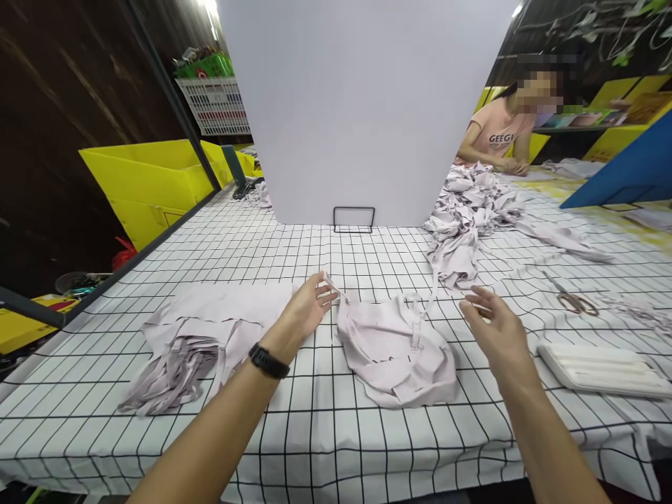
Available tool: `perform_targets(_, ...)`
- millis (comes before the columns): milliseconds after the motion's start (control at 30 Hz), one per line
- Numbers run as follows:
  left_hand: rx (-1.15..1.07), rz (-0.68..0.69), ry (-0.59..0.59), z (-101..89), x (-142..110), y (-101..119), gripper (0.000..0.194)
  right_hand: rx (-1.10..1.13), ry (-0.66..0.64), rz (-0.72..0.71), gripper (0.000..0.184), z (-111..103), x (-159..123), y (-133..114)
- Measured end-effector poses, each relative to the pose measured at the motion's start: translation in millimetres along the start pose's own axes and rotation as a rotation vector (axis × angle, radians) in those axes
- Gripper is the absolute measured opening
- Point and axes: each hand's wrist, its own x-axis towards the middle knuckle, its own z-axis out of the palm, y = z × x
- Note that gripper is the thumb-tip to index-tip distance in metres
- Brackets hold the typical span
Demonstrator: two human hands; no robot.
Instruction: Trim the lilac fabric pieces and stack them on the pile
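Note:
A pale lilac garment with thin straps (391,350) lies loosely spread on the checked tablecloth in front of me. My left hand (309,304), wearing a black wristband, pinches the end of one strap at the garment's upper left and lifts it slightly. To the right of the garment hovers my right hand (493,325), its fingers apart and slightly curled, with nothing visible in them. A strap at the garment's upper right runs up toward a heap of similar lilac pieces (467,210). Left of my left hand rests a folded stack of the same fabric (210,332).
A large white board (362,105) stands upright on a wire stand ahead. On the right lie scissors (575,301) and a white ridged plastic case (603,369). Behind the heap sits a co-worker (498,133). Yellow bins (147,185) line the left edge; a blue board (630,164) leans at right.

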Motion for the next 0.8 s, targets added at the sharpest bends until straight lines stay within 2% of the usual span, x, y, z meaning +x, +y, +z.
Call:
perform_targets(33,0.068,0.072,0.031,-3.5,-7.2,-8.7,0.011,-0.064,-0.038,-0.055,0.046,-5.4,-8.2,6.7)
perform_targets(100,0.350,0.307,0.047,-8.9,-24.2,-27.1,0.030,-0.205,-0.243,-0.213,0.039,-14.6,-26.4,16.5)
perform_targets(167,0.764,0.523,-0.103,-11.2,-39.8,-43.7,0.027,-0.310,-0.514,-0.374,0.035,-17.4,-41.6,20.1)
perform_targets(233,1.102,0.572,-0.357,-10.6,-49.7,-56.4,0.010,-0.390,-0.708,-0.491,0.030,-14.1,-49.6,18.9)
perform_targets(267,1.209,0.553,-0.458,-9.8,-52.3,-61.0,0.010,-0.428,-0.757,-0.532,0.026,-11.5,-50.8,17.2)
perform_targets(333,1.332,0.527,-0.548,-8.6,-53.7,-66.3,0.013,-0.498,-0.810,-0.575,0.015,-7.9,-49.2,13.2)
perform_targets(433,1.390,0.497,-0.585,-9.2,-52.1,-63.8,0.005,-0.513,-0.842,-0.566,0.020,-11.5,-43.6,6.7)
perform_targets(533,1.359,0.479,-0.633,-12.0,-51.6,-49.1,0.009,-0.430,-0.872,-0.527,0.024,-18.1,-41.7,0.7)
perform_targets(667,1.065,0.433,-0.767,-13.9,-47.8,-18.4,0.014,-0.364,-0.917,-0.517,0.039,-7.9,-39.4,0.5)
perform_targets(733,0.914,0.380,-0.827,-13.2,-40.8,-3.5,0.022,-0.400,-0.854,-0.572,0.034,4.4,-33.2,4.9)
perform_targets(800,0.884,0.360,-0.782,-12.3,-30.4,7.1,0.025,-0.447,-0.712,-0.608,0.029,15.1,-24.7,9.9)
